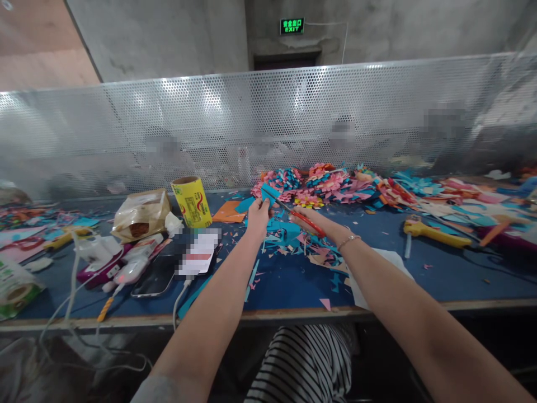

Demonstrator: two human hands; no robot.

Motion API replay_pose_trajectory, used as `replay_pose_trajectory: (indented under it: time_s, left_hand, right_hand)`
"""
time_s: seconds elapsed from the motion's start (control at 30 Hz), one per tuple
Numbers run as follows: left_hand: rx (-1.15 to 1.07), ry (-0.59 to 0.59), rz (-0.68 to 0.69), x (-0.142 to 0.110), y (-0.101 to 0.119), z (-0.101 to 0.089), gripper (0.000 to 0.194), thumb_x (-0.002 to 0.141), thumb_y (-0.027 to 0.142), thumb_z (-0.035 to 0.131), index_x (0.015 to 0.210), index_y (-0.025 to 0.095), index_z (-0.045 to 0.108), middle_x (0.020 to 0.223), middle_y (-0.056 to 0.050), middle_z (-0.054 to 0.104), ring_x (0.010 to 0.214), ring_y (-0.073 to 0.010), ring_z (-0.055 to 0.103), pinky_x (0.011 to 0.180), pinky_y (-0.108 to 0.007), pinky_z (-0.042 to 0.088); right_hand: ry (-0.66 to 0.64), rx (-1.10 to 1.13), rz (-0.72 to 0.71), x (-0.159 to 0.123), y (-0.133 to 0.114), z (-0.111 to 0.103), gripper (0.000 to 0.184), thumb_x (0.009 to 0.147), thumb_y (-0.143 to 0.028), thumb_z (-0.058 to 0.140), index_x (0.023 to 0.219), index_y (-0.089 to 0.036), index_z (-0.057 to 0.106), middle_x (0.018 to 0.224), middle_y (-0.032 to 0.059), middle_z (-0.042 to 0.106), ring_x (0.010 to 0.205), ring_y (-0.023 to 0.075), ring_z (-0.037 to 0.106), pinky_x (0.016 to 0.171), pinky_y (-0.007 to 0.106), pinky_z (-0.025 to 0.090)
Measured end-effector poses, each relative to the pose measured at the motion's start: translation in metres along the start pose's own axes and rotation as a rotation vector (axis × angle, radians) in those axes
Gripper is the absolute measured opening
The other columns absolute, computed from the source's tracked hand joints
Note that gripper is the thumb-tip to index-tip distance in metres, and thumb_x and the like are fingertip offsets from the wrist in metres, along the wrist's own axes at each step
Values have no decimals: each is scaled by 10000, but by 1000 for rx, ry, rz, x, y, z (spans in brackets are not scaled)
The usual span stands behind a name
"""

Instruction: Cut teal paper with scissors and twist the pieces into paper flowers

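Observation:
My left hand (258, 215) is closed in a pinch on a small piece of blue paper (271, 193), held up over the blue table top (289, 280). My right hand (308, 219) grips red-handled scissors (298, 215), whose blades reach left to the blue paper. A thin bracelet sits on my right wrist. Below both hands lies a heap of blue and pink paper scraps (293, 240). Behind them stands a pile of folded paper flowers (319, 183) in pink, blue and yellow.
A yellow roll (192, 201), a brown bag (140, 214), a phone (156, 280) on a white cable, and chargers lie at left. A yellow glue gun (432, 232) rests at right among coloured paper. A perforated metal screen (268, 117) backs the table.

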State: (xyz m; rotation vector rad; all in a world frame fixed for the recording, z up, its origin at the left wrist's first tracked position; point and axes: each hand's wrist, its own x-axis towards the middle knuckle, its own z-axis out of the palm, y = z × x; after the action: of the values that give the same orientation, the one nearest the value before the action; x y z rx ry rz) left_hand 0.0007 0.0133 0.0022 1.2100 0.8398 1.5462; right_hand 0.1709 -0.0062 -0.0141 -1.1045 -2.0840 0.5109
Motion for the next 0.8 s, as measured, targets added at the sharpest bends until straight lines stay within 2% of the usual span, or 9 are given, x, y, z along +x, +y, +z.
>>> replay_pose_trajectory:
  time_s: [0.1, 0.23, 0.5, 0.8]
  left_hand:
    - [-9, 5, 0, 1, 0, -1, 166, 752, 298, 555, 665, 164, 511, 598, 0, 594, 448, -58, 422, 470, -196, 353]
    - [-46, 5, -16, 0, 2, -1, 150, 759, 280, 552, 679, 159, 515, 595, 6, 594, 440, -50, 411, 472, -190, 350]
    - [-56, 13, -74, -5, 6, 2, 155, 779, 205, 515, 637, 152, 483, 545, 13, 567, 444, -52, 418, 486, -187, 360]
    - [-83, -1, -97, -7, 8, 4, 145, 768, 210, 537, 643, 152, 489, 547, 16, 562, 455, -52, 418, 506, -190, 366]
  right_hand:
    - [-23, -84, 12, 3, 0, -1, 319, 766, -499, 489, 704, -196, 409, 640, -39, 412, 557, 99, 388, 526, 241, 324]
    - [-36, -90, 26, 4, -1, -1, 344, 777, -531, 456, 716, -195, 411, 634, -38, 409, 555, 99, 386, 529, 244, 316]
    - [-78, 60, 64, -2, -1, -5, 366, 765, -563, 473, 749, -201, 421, 651, -36, 412, 574, 102, 397, 535, 252, 340]
    - [-105, 225, 99, -2, -3, -2, 347, 761, -556, 494, 728, -221, 412, 653, -18, 411, 576, 120, 400, 527, 270, 351]
